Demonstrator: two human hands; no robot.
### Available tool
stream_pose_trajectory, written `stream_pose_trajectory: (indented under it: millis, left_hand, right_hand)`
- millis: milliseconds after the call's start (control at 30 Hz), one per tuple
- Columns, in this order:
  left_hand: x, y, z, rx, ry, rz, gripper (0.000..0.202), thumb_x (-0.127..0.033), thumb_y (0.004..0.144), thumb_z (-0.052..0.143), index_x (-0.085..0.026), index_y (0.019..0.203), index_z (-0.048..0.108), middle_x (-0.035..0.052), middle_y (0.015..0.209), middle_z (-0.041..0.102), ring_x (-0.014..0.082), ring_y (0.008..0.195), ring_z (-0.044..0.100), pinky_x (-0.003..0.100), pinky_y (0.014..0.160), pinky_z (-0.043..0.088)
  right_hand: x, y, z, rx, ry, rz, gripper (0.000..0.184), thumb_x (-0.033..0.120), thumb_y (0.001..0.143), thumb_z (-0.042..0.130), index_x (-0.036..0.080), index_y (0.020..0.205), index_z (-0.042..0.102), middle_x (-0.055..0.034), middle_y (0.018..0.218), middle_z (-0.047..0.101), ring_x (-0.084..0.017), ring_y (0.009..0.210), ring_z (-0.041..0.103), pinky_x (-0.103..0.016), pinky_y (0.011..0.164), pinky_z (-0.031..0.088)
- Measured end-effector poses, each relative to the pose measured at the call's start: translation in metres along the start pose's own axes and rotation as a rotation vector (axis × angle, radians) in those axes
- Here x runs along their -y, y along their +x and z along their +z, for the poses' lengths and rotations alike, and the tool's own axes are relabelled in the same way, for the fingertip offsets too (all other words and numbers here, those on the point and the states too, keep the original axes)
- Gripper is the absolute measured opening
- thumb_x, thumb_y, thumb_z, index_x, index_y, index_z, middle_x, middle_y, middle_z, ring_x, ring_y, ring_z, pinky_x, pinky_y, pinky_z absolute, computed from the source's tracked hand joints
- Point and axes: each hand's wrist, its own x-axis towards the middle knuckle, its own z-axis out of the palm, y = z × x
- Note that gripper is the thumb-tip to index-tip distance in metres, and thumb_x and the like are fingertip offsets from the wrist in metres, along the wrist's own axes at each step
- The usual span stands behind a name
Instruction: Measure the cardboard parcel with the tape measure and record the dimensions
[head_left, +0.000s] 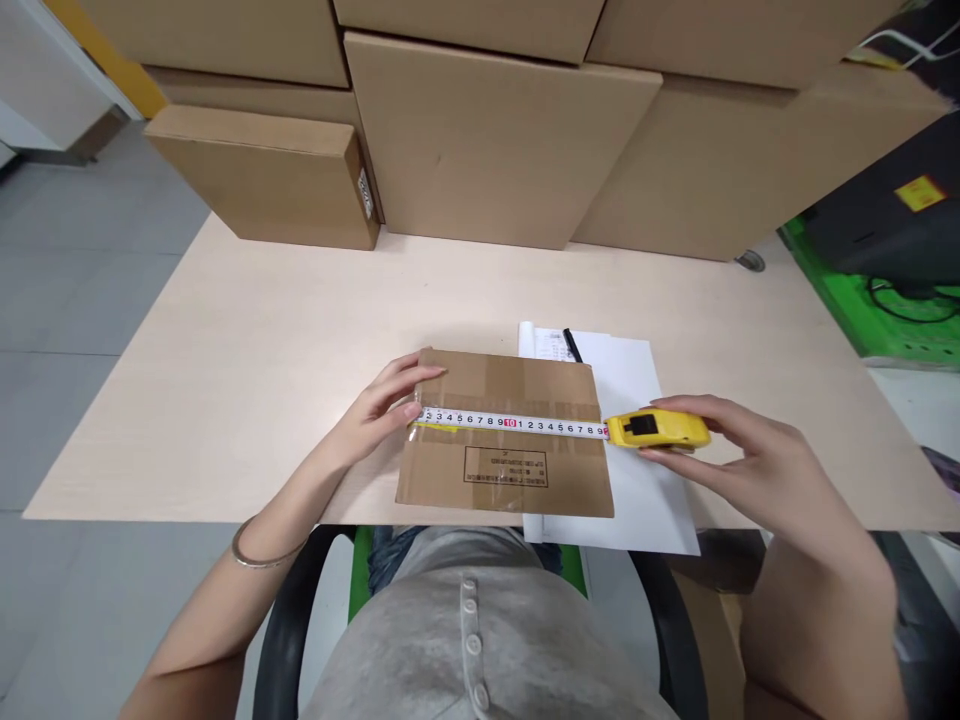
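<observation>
A flat cardboard box (517, 390) with a printed black label panel lies near the table's front edge. Across its top runs the white blade of a tape measure (667, 428), whose yellow case sits just past the box's right edge. My right hand (739, 440) grips that case between thumb and fingers. At the box's left edge, my left hand (379, 410) pinches the blade's end against the cardboard, thumb below and fingers on the box top. White paper sheets (637, 510) lie partly under the box, with a black pen (572, 345) on them.
Large cardboard boxes (495, 150) are stacked along the table's back, with a smaller box (262, 185) at the left. The pale wooden table (225, 400) ends just before my body. On the right are a green surface (855, 310) and dark equipment with cables.
</observation>
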Motion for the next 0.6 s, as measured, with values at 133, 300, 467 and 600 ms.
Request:
stream_pose_trajectory:
  millis: [133, 300, 467, 600]
  left_hand:
    - [0.002, 0.001, 0.000, -0.005, 0.013, -0.004, 0.046, -0.056, 0.102, 0.064, -0.041, 0.145, 0.070, 0.0089, 0.160, 0.057, 0.0388, 0.158, 0.041, 0.066, 0.132, 0.031]
    - [0.005, 0.001, 0.000, -0.018, 0.025, 0.002, 0.046, -0.056, 0.102, 0.064, -0.040, 0.145, 0.070, 0.0083, 0.159, 0.060, 0.0380, 0.160, 0.039, 0.065, 0.134, 0.027]
    - [0.017, -0.002, 0.000, 0.021, -0.116, 0.047, 0.066, -0.075, 0.101, 0.048, -0.036, 0.151, 0.066, 0.0076, 0.170, 0.048, 0.0408, 0.164, 0.033, 0.064, 0.135, 0.025]
    - [0.030, -0.004, -0.002, 0.046, -0.233, 0.096, 0.085, -0.090, 0.092, 0.043, -0.034, 0.154, 0.062, 0.0061, 0.177, 0.039, 0.0431, 0.166, 0.027, 0.065, 0.136, 0.022]
  right_hand:
    - [0.023, 0.014, -0.001, -0.001, -0.033, -0.096, 0.039, 0.046, 0.092, 0.081, 0.039, 0.129, 0.073, -0.0004, 0.122, 0.082, -0.027, 0.094, 0.081, -0.041, 0.078, 0.068]
    - [0.076, 0.064, 0.032, 0.202, -0.041, -0.241, 0.045, 0.036, 0.093, 0.081, 0.029, 0.136, 0.070, -0.0026, 0.132, 0.080, -0.028, 0.113, 0.079, -0.044, 0.100, 0.062]
    - [0.123, 0.111, 0.074, 0.396, -0.024, -0.425, 0.033, 0.028, 0.097, 0.076, 0.025, 0.129, 0.070, -0.0043, 0.123, 0.082, -0.025, 0.108, 0.078, -0.039, 0.091, 0.059]
    - [0.140, 0.123, 0.094, 0.450, 0.022, -0.525, 0.030, 0.019, 0.098, 0.073, 0.022, 0.127, 0.069, -0.0084, 0.132, 0.078, -0.026, 0.114, 0.075, -0.041, 0.098, 0.056]
